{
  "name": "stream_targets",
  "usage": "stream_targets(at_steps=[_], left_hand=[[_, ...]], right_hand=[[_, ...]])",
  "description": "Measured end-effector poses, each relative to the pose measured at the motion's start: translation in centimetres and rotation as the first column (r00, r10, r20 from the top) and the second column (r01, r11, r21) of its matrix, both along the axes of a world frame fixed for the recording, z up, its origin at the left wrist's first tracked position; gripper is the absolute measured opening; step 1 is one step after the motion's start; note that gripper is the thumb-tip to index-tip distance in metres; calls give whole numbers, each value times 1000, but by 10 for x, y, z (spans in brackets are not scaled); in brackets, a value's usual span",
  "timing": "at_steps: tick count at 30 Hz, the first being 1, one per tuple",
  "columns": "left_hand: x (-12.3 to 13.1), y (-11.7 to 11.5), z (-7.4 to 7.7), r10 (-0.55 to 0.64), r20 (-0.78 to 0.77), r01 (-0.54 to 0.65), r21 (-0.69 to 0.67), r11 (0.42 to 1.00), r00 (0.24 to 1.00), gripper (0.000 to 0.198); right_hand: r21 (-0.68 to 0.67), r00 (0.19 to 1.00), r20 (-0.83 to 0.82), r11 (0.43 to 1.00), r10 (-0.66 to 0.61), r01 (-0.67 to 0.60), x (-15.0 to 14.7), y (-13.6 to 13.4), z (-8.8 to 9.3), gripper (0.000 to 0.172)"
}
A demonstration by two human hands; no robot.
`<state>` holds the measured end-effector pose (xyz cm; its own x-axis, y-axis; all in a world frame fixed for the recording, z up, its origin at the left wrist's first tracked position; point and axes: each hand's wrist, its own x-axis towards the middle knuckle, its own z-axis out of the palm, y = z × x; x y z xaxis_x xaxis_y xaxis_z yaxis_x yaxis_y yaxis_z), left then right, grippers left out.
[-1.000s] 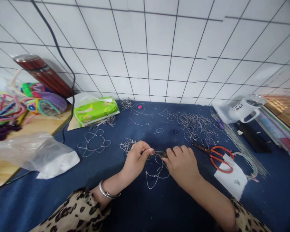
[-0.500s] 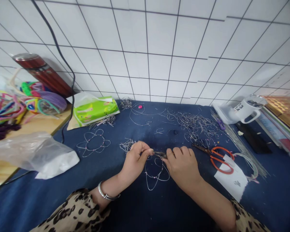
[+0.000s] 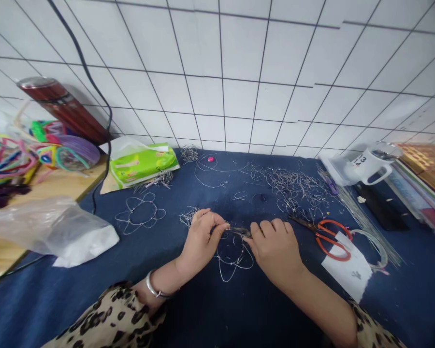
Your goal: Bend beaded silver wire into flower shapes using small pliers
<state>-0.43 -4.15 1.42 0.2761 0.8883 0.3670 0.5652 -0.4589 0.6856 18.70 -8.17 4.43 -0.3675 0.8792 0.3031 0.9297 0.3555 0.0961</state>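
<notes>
My left hand (image 3: 204, 238) pinches the upper edge of a looped wire piece (image 3: 233, 263) with small beads, which hangs below my fingers. My right hand (image 3: 275, 246) is closed around small pliers (image 3: 242, 232); their tips point left and meet the wire at my left fingertips. Most of the pliers' handles are hidden in my right palm. A similar flower-shaped wire piece (image 3: 142, 213) lies flat on the blue cloth to the left. Just behind my left hand is a small pile of wire bits (image 3: 187, 217).
Orange-handled scissors (image 3: 333, 239) lie on the right, partly over white paper (image 3: 351, 275). Behind are tangled wires (image 3: 293, 186) and a green tissue pack (image 3: 143, 166). A white mug (image 3: 371, 164) stands back right; a plastic bag (image 3: 58, 229) lies left.
My left fingers have shifted slightly at the wire, and the hanging loops have moved a little up and left. The pliers' tips show more clearly. My right hand has barely moved.
</notes>
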Motion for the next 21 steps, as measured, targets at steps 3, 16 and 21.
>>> stream_targets(at_steps=[3,16,21], left_hand=[[0,0,0,1,-3,-1,7,1000,1000,8],[-2,-1,0,3,-49,0,57,998,999,10],[-5,-2,-1,-2,-63,7,81,997,998,10]], right_hand=[[8,1000,6,1000,23,-23,-1,1,-2,30],[47,998,53,998,40,-43,-1,-1,-1,23],[12,998,48,1000,29,-29,1,-2,1,22]])
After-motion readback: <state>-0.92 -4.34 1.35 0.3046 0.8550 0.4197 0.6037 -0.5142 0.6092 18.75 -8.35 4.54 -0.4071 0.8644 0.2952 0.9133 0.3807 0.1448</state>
